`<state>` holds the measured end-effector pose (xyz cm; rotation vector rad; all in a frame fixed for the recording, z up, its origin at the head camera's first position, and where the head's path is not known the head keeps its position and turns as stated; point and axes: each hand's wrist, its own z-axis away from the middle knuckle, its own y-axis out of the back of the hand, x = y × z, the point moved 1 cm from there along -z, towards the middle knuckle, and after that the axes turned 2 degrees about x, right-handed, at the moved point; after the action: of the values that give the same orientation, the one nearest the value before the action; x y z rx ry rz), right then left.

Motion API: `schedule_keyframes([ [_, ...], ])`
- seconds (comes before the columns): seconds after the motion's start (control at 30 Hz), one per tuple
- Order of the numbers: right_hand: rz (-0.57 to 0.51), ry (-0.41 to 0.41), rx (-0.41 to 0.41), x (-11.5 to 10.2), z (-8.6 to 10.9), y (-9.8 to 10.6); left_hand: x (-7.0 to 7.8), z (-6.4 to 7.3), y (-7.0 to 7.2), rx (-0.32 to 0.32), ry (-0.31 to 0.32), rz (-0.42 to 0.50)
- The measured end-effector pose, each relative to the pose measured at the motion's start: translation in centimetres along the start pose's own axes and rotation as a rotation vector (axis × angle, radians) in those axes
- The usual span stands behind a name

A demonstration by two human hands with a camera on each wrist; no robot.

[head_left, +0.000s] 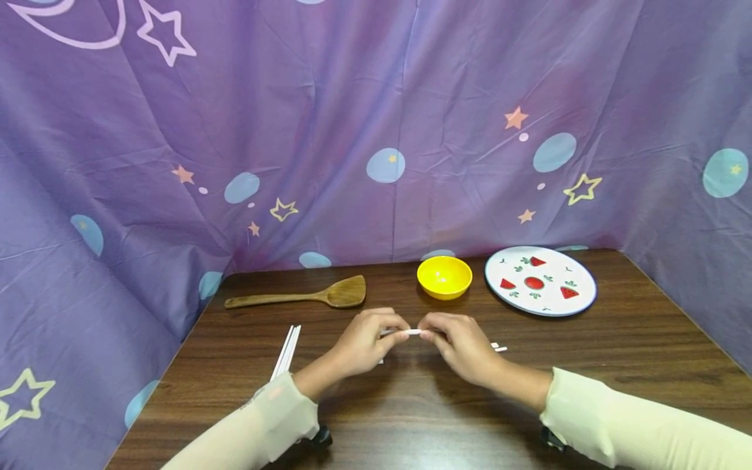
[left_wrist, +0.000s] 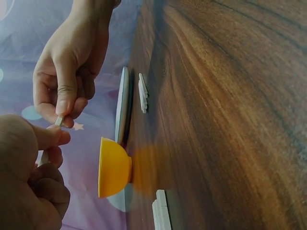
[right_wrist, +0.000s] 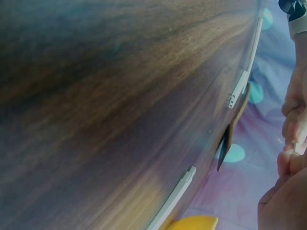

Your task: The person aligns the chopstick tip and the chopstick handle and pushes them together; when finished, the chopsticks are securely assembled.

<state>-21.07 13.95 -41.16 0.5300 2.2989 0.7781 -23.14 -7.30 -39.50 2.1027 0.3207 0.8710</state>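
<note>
A thin white stick (head_left: 414, 331) is held up between both hands above the middle of the table. My left hand (head_left: 371, 341) pinches one end between thumb and fingers, and my right hand (head_left: 461, 344) pinches the other. In the left wrist view a short stretch of the white stick (left_wrist: 59, 120) shows between the fingertips; the rest is hidden by the fingers. Below the hands lie short white pieces: one group (left_wrist: 143, 93) toward the right side and another (left_wrist: 161, 211) nearer the left. In the head view the hands mostly cover both groups.
Several long white sticks (head_left: 286, 352) lie at the left, partly behind the left sleeve. Along the back are a wooden spatula (head_left: 346, 292), a yellow bowl (head_left: 444, 279) and a white plate (head_left: 549, 301) with watermelon prints. A purple curtain (head_left: 352, 98) hangs behind the table.
</note>
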Motion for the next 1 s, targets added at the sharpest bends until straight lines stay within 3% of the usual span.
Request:
schedule_keyframes([
  [0.33, -0.080, -0.011, -0.105, 0.5, -0.4, 0.8, 0.1, 0.1, 0.2, -0.035, 0.005, -0.028],
  [0.57, -0.168, -0.116, -0.163, 1.3, -0.8, 1.6, -0.1, 0.4, 0.5, -0.064, 0.043, 0.028],
  [0.7, -0.168, -0.193, -0.171, 1.9, -1.2, 2.2, -0.4, 0.8, 0.6, -0.065, 0.108, 0.105],
  [0.83, -0.199, -0.286, -0.172, 2.3, -1.6, 2.6, -0.4, 1.2, 0.6, -0.105, 0.194, 0.244],
  [1.0, -0.400, -0.421, -0.149, 2.4, -2.1, 2.3, 0.1, 1.6, 0.1, -0.170, 0.268, 0.388],
])
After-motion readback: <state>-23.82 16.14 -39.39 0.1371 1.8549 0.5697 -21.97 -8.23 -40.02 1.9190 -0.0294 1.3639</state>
